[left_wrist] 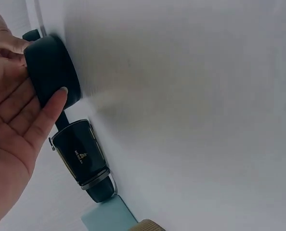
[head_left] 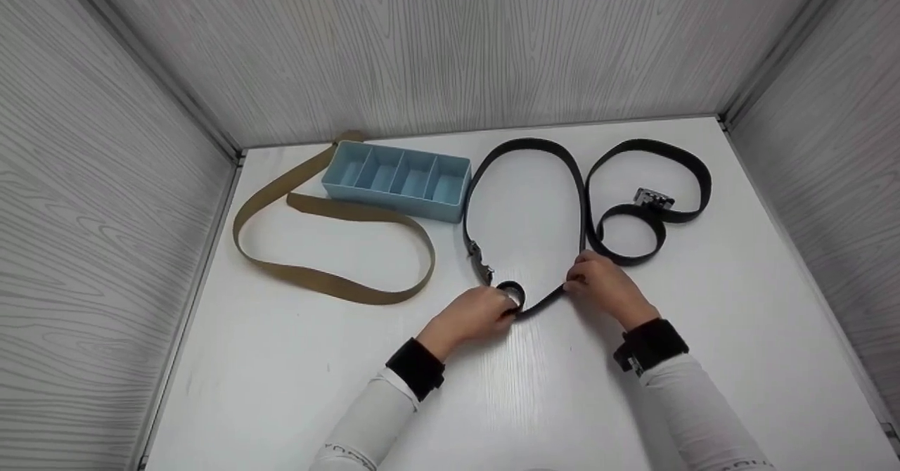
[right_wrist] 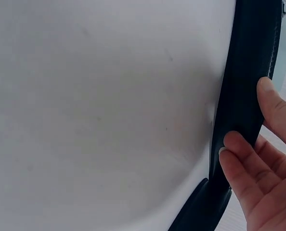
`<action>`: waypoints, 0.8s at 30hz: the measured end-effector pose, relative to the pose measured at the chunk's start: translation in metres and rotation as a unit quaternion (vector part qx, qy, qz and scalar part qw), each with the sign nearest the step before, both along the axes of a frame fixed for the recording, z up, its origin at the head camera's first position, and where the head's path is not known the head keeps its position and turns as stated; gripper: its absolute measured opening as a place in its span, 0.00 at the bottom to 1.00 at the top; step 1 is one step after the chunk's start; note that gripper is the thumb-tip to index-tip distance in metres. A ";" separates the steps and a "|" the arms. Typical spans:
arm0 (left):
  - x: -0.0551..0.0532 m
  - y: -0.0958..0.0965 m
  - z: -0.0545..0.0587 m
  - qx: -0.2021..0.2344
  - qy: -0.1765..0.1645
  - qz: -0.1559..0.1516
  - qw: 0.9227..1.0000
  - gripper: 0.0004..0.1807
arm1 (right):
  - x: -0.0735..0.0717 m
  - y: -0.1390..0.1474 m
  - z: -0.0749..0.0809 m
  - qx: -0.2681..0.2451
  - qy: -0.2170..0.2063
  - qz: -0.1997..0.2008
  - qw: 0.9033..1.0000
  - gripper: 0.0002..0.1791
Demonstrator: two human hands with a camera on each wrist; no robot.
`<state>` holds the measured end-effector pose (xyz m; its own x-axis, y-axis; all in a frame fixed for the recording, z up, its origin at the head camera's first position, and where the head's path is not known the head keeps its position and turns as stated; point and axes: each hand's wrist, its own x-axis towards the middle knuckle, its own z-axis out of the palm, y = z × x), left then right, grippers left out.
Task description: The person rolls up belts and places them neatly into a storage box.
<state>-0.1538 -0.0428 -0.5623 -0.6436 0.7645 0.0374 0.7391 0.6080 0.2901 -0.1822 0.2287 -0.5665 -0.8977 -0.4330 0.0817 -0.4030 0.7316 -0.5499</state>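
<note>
A black belt [head_left: 529, 145] stands on its edge in a large loop at mid-table, its buckle [head_left: 479, 263] on the left side. My left hand [head_left: 472, 314] holds the belt's small rolled end at the loop's front. In the left wrist view, fingers and thumb are about this coil [left_wrist: 51, 72], with the buckle [left_wrist: 83, 154] just beyond. At the loop's front right, my right hand [head_left: 606, 285] pinches the strap. The right wrist view has the thumb at one edge of the strap [right_wrist: 246, 72] and fingertips against its face.
Right of the loop stands another black belt [head_left: 692, 169], curled, with a silver buckle [head_left: 654, 199]. A blue four-slot tray [head_left: 397, 197] sits at the back left. Around its left and front winds a tan belt [head_left: 330, 285]. Grey wood-grain walls [head_left: 450, 49] enclose the white table [head_left: 281, 372].
</note>
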 end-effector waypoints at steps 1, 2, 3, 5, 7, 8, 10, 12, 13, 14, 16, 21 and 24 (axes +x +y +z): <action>0.000 0.000 -0.001 0.002 -0.002 0.001 1.000 0.04 | 0.000 0.000 -0.001 0.000 0.006 0.000 1.000 0.02; 0.000 0.001 -0.002 -0.001 0.000 0.001 1.000 0.04 | 0.001 0.000 -0.001 -0.001 0.013 0.002 1.000 0.02; 0.000 0.001 -0.002 -0.004 0.007 0.001 1.000 0.04 | 0.002 0.000 -0.002 0.001 0.022 0.006 1.000 0.02; 0.000 0.002 -0.004 -0.015 0.029 0.003 0.999 0.03 | 0.003 -0.001 -0.002 0.006 0.040 0.020 0.999 0.02; 0.000 0.003 -0.005 -0.025 0.054 0.002 0.998 0.03 | 0.007 -0.004 -0.001 0.015 0.051 0.032 0.998 0.03; 0.000 0.003 -0.006 -0.029 0.064 0.001 0.998 0.03 | 0.009 -0.005 -0.001 0.022 0.054 0.037 0.998 0.04; 0.000 0.003 -0.006 -0.033 0.081 0.001 0.996 0.04 | 0.014 -0.010 0.001 0.030 0.052 0.049 0.997 0.07; 0.000 0.002 -0.006 -0.031 0.091 -0.001 0.995 0.04 | 0.020 -0.016 0.002 0.034 0.041 0.067 0.996 0.11; 0.000 0.002 -0.006 -0.029 0.095 -0.002 0.995 0.03 | 0.023 -0.020 0.002 0.033 0.037 0.077 0.996 0.14; -0.001 0.002 -0.006 -0.026 0.097 -0.002 0.995 0.03 | 0.025 -0.024 0.002 0.033 0.032 0.089 0.995 0.17; -0.001 0.001 -0.006 -0.025 0.102 -0.005 0.994 0.03 | 0.029 -0.031 0.002 0.033 0.033 0.114 0.992 0.23; -0.002 0.001 -0.005 -0.030 0.102 -0.011 0.994 0.01 | 0.031 -0.040 -0.002 0.050 0.079 0.144 0.985 0.26; -0.003 0.002 -0.004 -0.025 0.095 -0.010 0.995 0.02 | 0.031 -0.042 -0.005 0.066 0.094 0.145 0.983 0.23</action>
<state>-0.1565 -0.0410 -0.5666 -0.6128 0.7812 0.1192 0.7901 0.6024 0.1136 -0.1515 0.1865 -0.5715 -0.7093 -0.6866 0.1595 -0.6905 0.6313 -0.3531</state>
